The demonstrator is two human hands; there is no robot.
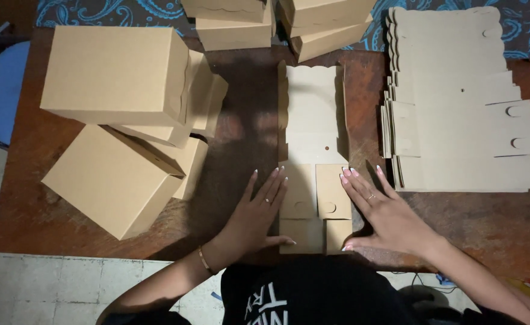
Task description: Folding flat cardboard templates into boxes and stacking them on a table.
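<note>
A flat die-cut cardboard box blank lies lengthwise on the dark wooden table, its near flaps folded in. My left hand lies flat with spread fingers beside the blank's left edge, its fingertips and thumb touching the near flaps. My right hand presses flat against the blank's right edge, fingers spread, thumb at the near corner. Neither hand grips anything.
A stack of unfolded blanks lies at the right. Assembled brown boxes are piled at the left, one overhanging the near edge. More boxes stand at the far side. Tiled floor lies below the table's front edge.
</note>
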